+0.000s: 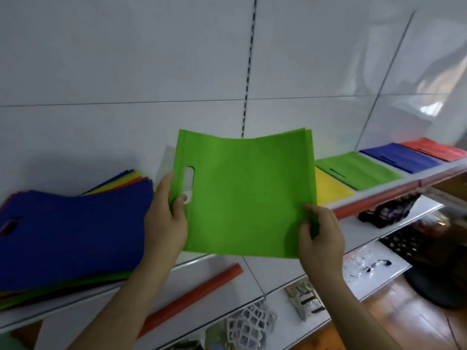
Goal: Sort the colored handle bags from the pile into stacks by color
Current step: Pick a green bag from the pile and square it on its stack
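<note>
Shelf room lies open between the mixed pile at the left end of the white upper shelf (379,192) and the sorted stacks toward its right end; the flat green non-woven handle bag (242,193) hangs in the air over that gap, above the shelf's front edge. The left hand (165,218) grips the bag's left edge beside the die-cut handle slot, thumb curled on the front face at the slot's lower end. The right hand (321,238) pinches the lower right corner, thumb in front and fingers behind. The bag is nearly square and smooth, its top edge sagging slightly in the middle; the handle slot runs up and down along the left side, so the bag's mouth points left.

The pile of colored bags (70,236) carries a dark blue bag on top, overhanging the shelf's front edge. Right of the held bag lie a yellow stack (331,185), a green stack (358,170), a blue stack (399,157) and a red stack (434,150), side by side along the shelf, touching or nearly so.
</note>
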`<state>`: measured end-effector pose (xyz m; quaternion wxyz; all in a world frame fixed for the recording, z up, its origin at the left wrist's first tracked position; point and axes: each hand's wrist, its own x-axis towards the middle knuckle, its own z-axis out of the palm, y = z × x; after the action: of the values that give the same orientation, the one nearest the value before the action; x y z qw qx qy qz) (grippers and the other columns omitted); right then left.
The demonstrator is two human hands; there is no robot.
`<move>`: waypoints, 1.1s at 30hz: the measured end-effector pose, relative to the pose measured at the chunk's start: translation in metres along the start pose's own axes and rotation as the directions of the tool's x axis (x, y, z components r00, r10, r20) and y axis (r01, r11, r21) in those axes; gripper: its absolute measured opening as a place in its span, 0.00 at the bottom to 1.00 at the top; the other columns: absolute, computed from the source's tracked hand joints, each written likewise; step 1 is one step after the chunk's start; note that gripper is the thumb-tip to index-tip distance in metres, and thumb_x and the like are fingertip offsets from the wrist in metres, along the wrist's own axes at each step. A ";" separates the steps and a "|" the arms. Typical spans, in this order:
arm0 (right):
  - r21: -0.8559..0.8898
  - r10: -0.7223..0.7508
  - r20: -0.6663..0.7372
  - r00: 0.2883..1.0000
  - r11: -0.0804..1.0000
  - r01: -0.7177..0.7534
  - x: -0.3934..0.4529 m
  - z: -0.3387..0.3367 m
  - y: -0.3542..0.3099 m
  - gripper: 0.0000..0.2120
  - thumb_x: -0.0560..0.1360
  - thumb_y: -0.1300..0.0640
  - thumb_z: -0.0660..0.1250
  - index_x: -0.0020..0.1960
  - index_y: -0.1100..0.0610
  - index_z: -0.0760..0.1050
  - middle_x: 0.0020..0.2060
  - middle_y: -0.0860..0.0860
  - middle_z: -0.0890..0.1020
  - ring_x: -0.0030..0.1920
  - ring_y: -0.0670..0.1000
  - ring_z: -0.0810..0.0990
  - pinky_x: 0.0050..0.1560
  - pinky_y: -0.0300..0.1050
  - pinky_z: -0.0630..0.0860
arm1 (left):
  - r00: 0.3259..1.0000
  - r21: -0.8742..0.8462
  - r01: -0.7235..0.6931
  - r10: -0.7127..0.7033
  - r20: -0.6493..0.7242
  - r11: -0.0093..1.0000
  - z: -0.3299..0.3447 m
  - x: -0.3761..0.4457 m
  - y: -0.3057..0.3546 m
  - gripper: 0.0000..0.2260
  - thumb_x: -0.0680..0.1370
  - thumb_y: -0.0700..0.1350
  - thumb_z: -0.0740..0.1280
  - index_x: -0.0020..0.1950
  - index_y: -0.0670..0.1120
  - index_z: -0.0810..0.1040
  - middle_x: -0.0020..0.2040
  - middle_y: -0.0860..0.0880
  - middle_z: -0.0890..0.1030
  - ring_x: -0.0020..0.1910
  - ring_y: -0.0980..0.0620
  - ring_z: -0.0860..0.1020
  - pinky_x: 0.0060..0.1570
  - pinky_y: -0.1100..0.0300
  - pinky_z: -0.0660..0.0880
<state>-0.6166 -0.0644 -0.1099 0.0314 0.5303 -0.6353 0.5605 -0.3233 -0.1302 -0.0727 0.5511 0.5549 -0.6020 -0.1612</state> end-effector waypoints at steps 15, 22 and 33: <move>-0.253 0.127 -0.142 0.982 0.954 -0.160 0.069 -0.243 0.235 0.23 0.76 0.68 0.69 0.68 0.53 0.78 0.59 0.44 0.76 0.55 0.48 0.77 0.53 0.44 0.71 | 0.939 0.055 -0.208 0.183 0.289 0.977 0.313 -0.090 0.141 0.19 0.82 0.36 0.65 0.73 0.45 0.76 0.62 0.42 0.79 0.59 0.40 0.78 0.51 0.54 0.70; -0.308 0.238 -0.092 0.967 0.917 -0.255 0.105 -0.270 0.310 0.27 0.76 0.68 0.68 0.73 0.54 0.75 0.59 0.42 0.70 0.55 0.44 0.72 0.54 0.44 0.71 | 0.892 0.007 -0.221 0.199 0.406 0.975 0.425 -0.093 0.172 0.20 0.84 0.38 0.62 0.77 0.47 0.71 0.63 0.46 0.76 0.51 0.52 0.73 0.49 0.56 0.69; -0.372 0.143 -0.019 0.990 0.918 -0.139 0.268 -0.257 0.405 0.25 0.76 0.69 0.67 0.71 0.55 0.78 0.59 0.48 0.75 0.54 0.45 0.72 0.57 0.44 0.72 | 0.930 0.050 -0.159 0.132 0.342 0.986 0.575 -0.023 0.181 0.20 0.82 0.38 0.64 0.74 0.44 0.74 0.64 0.42 0.77 0.61 0.42 0.76 0.55 0.51 0.73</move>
<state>-1.1630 -0.1213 -0.1192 0.0883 0.4699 -0.7667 0.4284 -0.9016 -0.2911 -0.1338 0.4285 0.4938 -0.7326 -0.1892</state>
